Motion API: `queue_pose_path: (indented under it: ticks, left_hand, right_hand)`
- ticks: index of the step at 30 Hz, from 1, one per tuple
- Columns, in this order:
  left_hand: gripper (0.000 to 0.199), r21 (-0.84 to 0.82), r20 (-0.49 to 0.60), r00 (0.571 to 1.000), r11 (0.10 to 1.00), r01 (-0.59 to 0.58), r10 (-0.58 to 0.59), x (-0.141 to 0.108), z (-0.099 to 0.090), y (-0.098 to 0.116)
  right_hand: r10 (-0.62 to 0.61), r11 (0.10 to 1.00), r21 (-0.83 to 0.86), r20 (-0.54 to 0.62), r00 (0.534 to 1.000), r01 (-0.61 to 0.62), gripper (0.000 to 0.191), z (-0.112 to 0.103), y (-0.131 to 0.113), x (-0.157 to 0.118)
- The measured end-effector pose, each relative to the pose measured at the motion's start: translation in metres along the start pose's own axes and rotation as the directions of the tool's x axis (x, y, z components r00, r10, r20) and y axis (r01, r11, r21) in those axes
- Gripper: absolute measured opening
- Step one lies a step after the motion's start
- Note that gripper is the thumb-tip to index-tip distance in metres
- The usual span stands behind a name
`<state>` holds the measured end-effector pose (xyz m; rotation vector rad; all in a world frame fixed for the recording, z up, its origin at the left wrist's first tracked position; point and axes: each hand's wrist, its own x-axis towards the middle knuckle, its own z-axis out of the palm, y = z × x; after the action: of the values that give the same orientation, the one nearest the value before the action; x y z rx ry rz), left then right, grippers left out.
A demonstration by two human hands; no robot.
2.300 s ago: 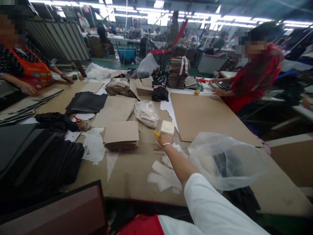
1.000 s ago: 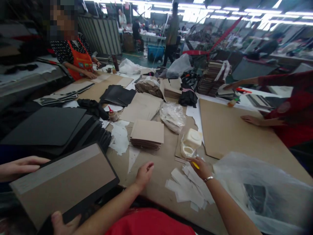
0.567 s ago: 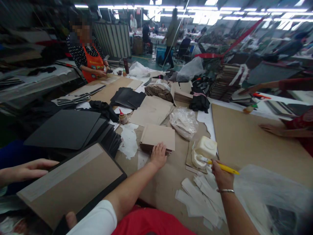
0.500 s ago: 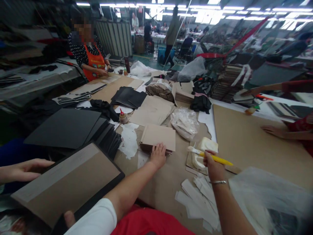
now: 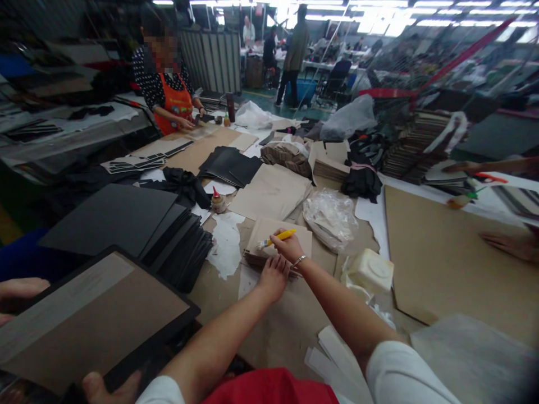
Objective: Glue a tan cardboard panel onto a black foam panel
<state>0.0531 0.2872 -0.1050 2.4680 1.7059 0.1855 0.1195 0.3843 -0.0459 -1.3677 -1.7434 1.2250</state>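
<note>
You are at a long desk [image 5: 261, 336] in a busy workshop, its top strewn with brown card, black boards [image 5: 126, 224] and paper scraps. Your left hand [image 5: 273, 276] lies flat, fingers spread, on the near edge of the stack of brown cards [image 5: 263, 238] in the middle of the desk. Your right hand [image 5: 288, 247] is closed around a yellow-handled brush [image 5: 275, 238], held over that same stack with its bristles pointing left. A white glue tub [image 5: 370, 272] sits just right of your arm. A co-worker's hand [image 5: 107, 384] grips a framed board [image 5: 92, 320] at lower left.
</note>
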Motion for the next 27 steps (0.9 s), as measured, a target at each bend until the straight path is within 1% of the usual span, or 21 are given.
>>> queue_pose_path:
  ticks: [2, 3, 4, 8, 11, 14, 16, 18, 20, 22, 24, 27]
  left_hand:
    - [0.044, 0.001, -0.007, 1.000, 1.000, 0.002, -0.002, 0.001, -0.001, 0.000]
    - [0.045, -0.001, -0.009, 1.000, 1.000, 0.004, -0.004, 0.002, -0.001, 0.000]
    - [0.045, -0.005, -0.013, 1.000, 1.000, 0.006, -0.006, 0.002, -0.001, -0.001]
    - [0.046, -0.028, -0.022, 1.000, 1.000, -0.004, 0.003, 0.001, 0.000, -0.002]
    - [0.046, -0.021, -0.015, 1.000, 1.000, -0.009, 0.009, 0.001, 0.000, -0.002]
    - [0.044, -0.015, -0.006, 1.000, 1.000, -0.006, 0.006, 0.002, -0.002, -0.002]
    - [0.042, -0.019, -0.009, 1.000, 1.000, -0.006, 0.006, 0.004, -0.005, -0.002]
    - [0.041, -0.024, -0.013, 1.000, 1.000, -0.014, 0.013, 0.005, -0.008, -0.003]
    - [0.040, -0.025, -0.011, 1.000, 0.999, -0.021, 0.021, 0.007, -0.012, -0.004]
    - [0.038, -0.020, -0.007, 1.000, 1.000, -0.023, 0.022, 0.008, -0.015, -0.005]
    - [0.038, -0.009, -0.005, 1.000, 1.000, -0.029, 0.029, 0.008, -0.017, -0.005]
    - [0.036, 0.005, -0.005, 0.999, 0.999, -0.039, 0.039, 0.009, -0.018, -0.006]
  right_hand:
    - [-0.023, 0.996, -0.084, 0.033, 0.999, 0.026, 0.022, -0.001, 0.006, 0.012]
    - [-0.033, 0.992, -0.121, 0.029, 0.999, 0.036, 0.021, -0.002, 0.008, 0.020]
    - [-0.037, 0.988, -0.152, 0.004, 0.999, 0.037, 0.020, -0.003, 0.009, 0.028]
    - [-0.041, 0.974, -0.225, -0.164, 0.986, 0.003, 0.019, -0.015, 0.013, 0.059]
    - [-0.059, 0.961, -0.275, -0.203, 0.977, 0.001, 0.020, -0.032, 0.017, 0.065]
    - [-0.027, 0.940, -0.336, -0.225, 0.974, -0.051, 0.020, -0.059, 0.026, 0.053]
    - [-0.009, 0.922, -0.376, -0.263, 0.965, -0.094, 0.020, -0.081, 0.033, 0.041]
    - [-0.017, 0.900, -0.417, -0.319, 0.947, -0.125, 0.020, -0.100, 0.040, 0.030]
    - [-0.048, 0.881, -0.453, -0.374, 0.926, -0.137, 0.021, -0.112, 0.046, 0.019]
    - [-0.075, 0.869, -0.475, -0.402, 0.913, -0.138, 0.021, -0.116, 0.049, 0.007]
    - [-0.075, 0.872, -0.470, -0.399, 0.914, -0.134, 0.022, -0.113, 0.051, -0.012]
    - [-0.022, 0.895, -0.420, -0.375, 0.927, -0.149, 0.023, -0.101, 0.054, -0.054]
